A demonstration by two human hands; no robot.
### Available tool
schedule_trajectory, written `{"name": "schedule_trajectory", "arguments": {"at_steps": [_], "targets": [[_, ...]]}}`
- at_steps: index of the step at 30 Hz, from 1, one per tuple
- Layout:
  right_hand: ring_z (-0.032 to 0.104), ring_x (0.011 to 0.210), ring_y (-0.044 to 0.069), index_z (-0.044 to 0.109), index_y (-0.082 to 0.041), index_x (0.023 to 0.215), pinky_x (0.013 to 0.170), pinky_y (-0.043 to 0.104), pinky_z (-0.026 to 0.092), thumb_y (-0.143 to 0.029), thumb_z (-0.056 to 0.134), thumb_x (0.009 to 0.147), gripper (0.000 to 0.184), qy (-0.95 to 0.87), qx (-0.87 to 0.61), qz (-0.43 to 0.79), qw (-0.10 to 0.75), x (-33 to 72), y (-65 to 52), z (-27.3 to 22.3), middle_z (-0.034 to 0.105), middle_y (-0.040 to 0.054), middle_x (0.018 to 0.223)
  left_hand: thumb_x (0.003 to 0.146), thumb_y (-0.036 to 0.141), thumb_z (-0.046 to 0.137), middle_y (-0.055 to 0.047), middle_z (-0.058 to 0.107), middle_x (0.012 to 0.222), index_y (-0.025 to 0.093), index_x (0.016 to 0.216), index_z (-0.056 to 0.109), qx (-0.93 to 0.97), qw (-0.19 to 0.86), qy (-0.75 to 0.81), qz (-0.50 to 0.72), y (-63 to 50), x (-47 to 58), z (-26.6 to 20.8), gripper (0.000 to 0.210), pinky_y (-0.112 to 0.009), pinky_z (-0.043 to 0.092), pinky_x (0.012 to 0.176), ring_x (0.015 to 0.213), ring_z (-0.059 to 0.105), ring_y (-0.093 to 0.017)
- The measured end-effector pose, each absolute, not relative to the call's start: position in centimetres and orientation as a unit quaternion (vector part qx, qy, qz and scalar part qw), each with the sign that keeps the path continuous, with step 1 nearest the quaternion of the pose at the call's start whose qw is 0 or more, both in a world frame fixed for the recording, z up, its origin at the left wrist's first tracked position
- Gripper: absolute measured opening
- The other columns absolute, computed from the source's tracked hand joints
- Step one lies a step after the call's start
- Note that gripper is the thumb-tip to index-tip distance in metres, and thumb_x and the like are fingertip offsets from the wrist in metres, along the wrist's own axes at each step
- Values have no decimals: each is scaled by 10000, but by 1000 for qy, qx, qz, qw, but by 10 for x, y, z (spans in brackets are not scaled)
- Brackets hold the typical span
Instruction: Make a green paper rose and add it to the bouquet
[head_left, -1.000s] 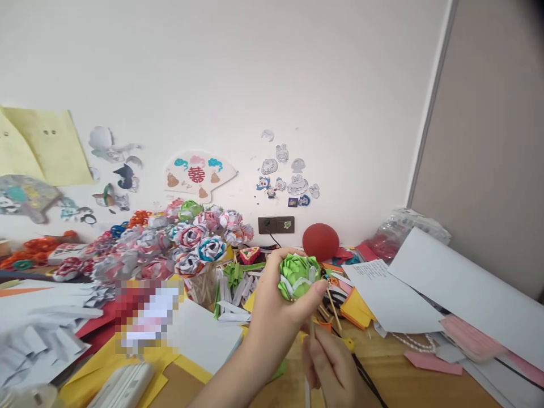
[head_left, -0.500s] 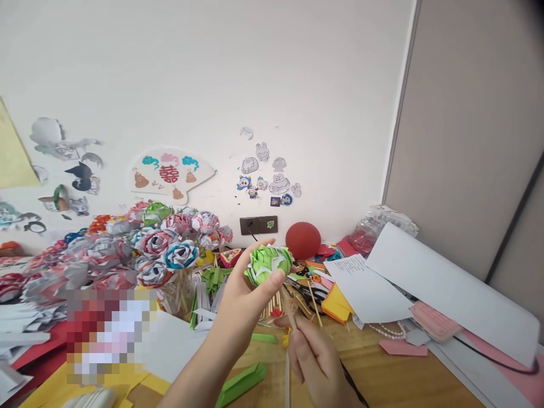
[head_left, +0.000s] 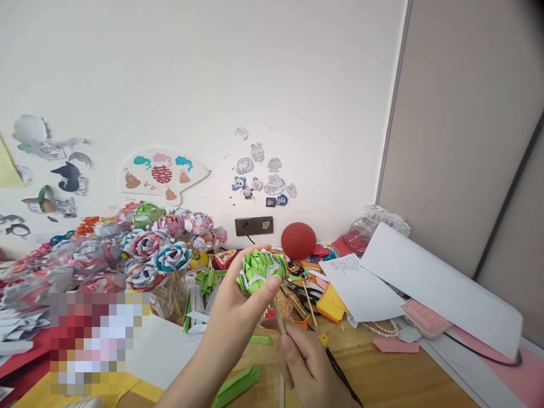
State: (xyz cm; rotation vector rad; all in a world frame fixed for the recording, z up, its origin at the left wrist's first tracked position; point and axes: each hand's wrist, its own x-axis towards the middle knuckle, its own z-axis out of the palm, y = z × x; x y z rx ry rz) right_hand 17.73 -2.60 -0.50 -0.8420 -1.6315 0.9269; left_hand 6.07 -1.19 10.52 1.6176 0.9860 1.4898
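Note:
My left hand [head_left: 242, 300] is closed around a green-and-white paper flower [head_left: 260, 271], with the thumb pressed on its near side. Out of the flower's underside runs a thin wooden stick [head_left: 279, 315], slanting down toward me. My right hand [head_left: 301, 357] pinches this stick below the flower. A narrow pale strip [head_left: 281, 391] shows under the right hand; whether it is part of the stick I cannot tell. Folded green paper strips [head_left: 238, 385] lie on the wooden table beneath my wrists.
Many paper flowers [head_left: 172, 256] crowd the left side, some standing in a clear container [head_left: 170, 294]. A red balloon [head_left: 298, 241] rests by the wall. On the right lie a written sheet [head_left: 361, 289], yellow paper [head_left: 331, 303], a pink device [head_left: 426, 317] and a black cable [head_left: 480, 348].
The flower has turned in my left hand, showing different petals. The whole view has shifted slightly, so most things appear farther left. Both hands keep their hold.

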Motion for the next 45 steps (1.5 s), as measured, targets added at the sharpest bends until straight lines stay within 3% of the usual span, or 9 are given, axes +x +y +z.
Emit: {"name": "schedule_trajectory", "arguments": {"at_steps": [6, 10, 14, 18, 29, 38, 45], "targets": [[412, 448, 97, 591, -130, 1090, 490, 206, 373, -570, 324, 893, 552, -683, -330, 442, 478, 180, -22, 0, 410, -51, 481, 726, 360, 635, -30, 658, 979, 215, 1012, 571, 622, 353, 376, 589, -10, 60, 105, 327, -318, 440, 822, 895, 597, -215], [370, 396, 75, 605, -116, 1075, 426, 182, 329, -569, 356, 884, 552, -667, -275, 491, 489, 181, -20, 0, 441, -47, 464, 711, 363, 668, -35, 671, 920, 202, 1036, 564, 577, 446, 317, 607, -4, 59, 103, 377, -365, 449, 835, 870, 625, -228], [382, 396, 63, 541, -131, 1196, 408, 173, 315, -553, 418, 871, 546, -640, -214, 532, 511, 183, -19, -2, 515, -26, 527, 731, 347, 660, -20, 668, 817, 170, 923, 596, 510, 533, 256, 625, 8, 54, 102, 269, -353, 480, 804, 803, 644, -203], [365, 390, 53, 486, -164, 1276, 392, 164, 294, -528, 481, 852, 559, -621, -212, 549, 518, 184, -17, -2, 491, -46, 514, 736, 329, 652, -31, 664, 796, 155, 816, 610, 477, 559, 218, 642, 20, 49, 105, 195, -313, 505, 757, 796, 636, -191], [278, 415, 47, 501, -250, 1281, 408, 175, 241, -412, 475, 895, 418, -631, -235, 513, 532, 192, -22, 8, 320, -84, 483, 715, 303, 664, -8, 641, 750, 150, 797, 623, 495, 543, 239, 635, 22, 45, 105, 179, -287, 507, 726, 687, 623, -155], [247, 427, 55, 508, -258, 1274, 391, 179, 223, -378, 478, 896, 398, -654, -209, 499, 529, 192, -20, 5, 277, -76, 521, 687, 326, 688, -4, 676, 763, 177, 843, 627, 520, 465, 299, 651, 6, 45, 109, 224, -296, 472, 754, 728, 626, -165], [262, 446, 75, 550, -235, 1245, 406, 200, 236, -404, 455, 893, 402, -680, -271, 427, 531, 191, -19, -2, 274, -62, 520, 658, 368, 713, -19, 669, 820, 190, 910, 607, 556, 401, 333, 648, 9, 40, 107, 326, -359, 439, 819, 806, 618, -203]]}}
